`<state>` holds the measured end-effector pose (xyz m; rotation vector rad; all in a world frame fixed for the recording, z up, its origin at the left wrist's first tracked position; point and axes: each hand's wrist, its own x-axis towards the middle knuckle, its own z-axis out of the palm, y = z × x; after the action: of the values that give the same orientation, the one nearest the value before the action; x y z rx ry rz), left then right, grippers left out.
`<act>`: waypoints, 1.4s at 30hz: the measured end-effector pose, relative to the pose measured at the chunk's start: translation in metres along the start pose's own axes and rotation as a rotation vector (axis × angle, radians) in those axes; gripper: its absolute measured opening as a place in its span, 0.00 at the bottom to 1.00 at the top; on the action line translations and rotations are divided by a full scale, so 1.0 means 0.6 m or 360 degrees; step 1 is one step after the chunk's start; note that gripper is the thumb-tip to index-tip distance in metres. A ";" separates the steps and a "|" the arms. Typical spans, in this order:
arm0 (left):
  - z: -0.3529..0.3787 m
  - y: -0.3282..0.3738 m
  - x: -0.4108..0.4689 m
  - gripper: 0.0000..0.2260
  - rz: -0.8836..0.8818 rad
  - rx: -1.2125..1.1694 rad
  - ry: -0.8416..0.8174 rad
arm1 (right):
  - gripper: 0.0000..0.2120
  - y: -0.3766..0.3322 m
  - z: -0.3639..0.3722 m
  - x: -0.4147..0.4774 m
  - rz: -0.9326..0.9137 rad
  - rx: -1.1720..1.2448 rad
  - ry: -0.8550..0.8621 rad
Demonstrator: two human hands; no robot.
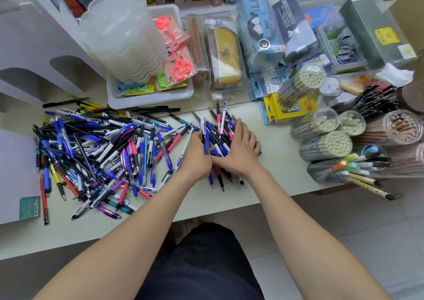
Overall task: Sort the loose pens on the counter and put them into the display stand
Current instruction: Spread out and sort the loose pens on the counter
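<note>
A big loose heap of pens (101, 153), blue, black, red and purple, covers the left half of the white counter (280, 169). A smaller bundle of pens (218, 134) lies side by side at the centre. My left hand (197, 157) presses against the bundle's left side with fingers curled around some pens. On the right side lies my right hand (241, 148), fingers flat over the bundle. A stack of translucent white cups (121, 38) leans in a tray behind the heap. The white display stand (34, 54) with arched openings stands at the far left.
A white tray (149, 97) holds carded scissors. Packaged pencil cases (224, 56) lie behind the bundle. Clear tubes of pencils (325, 146) and cups of pens and brushes (358, 169) crowd the right side. The counter's front edge runs just below the pens.
</note>
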<state>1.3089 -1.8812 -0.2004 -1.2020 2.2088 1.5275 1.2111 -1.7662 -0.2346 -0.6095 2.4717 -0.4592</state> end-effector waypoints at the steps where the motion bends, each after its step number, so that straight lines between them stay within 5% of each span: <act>1: -0.005 0.000 0.000 0.31 0.0028 -0.0055 -0.0070 | 0.74 -0.001 0.002 -0.001 0.0013 -0.0011 0.0008; 4: -0.025 -0.012 0.005 0.30 0.0175 0.0025 -0.0084 | 0.73 -0.008 0.005 -0.004 0.0060 -0.0037 0.0051; 9: -0.033 -0.032 0.006 0.21 0.0045 0.0482 0.0415 | 0.65 -0.022 0.023 -0.019 0.0063 -0.0091 0.0211; 15: -0.018 -0.029 0.020 0.22 -0.0053 0.0479 0.0268 | 0.60 -0.017 0.041 -0.017 -0.0018 -0.0345 0.0355; 19: -0.011 -0.026 0.017 0.19 -0.0116 0.0286 0.0207 | 0.60 -0.007 0.050 -0.010 -0.0028 -0.0131 0.0220; 23: -0.033 -0.021 0.024 0.11 0.0124 0.0613 0.0470 | 0.68 0.012 0.041 -0.016 -0.0151 -0.0089 0.0153; 25: -0.051 -0.019 0.040 0.19 0.0236 0.0884 0.0569 | 0.70 0.023 0.037 -0.026 -0.0137 -0.0133 0.0115; 29: -0.073 -0.019 0.080 0.40 0.0286 0.1372 0.0346 | 0.68 0.034 0.047 -0.041 -0.0236 -0.0204 0.0087; 33: -0.077 -0.027 0.092 0.27 0.0333 0.1516 0.0362 | 0.65 0.026 0.051 -0.037 -0.0228 -0.0253 0.0122; 42: -0.106 -0.047 0.111 0.24 0.0577 0.1669 0.0387 | 0.58 0.037 0.036 -0.045 -0.0249 -0.0149 0.0099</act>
<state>1.3031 -1.9729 -0.2293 -0.6594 2.8418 0.1022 1.2365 -1.7378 -0.2498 -0.8430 2.5267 -0.4295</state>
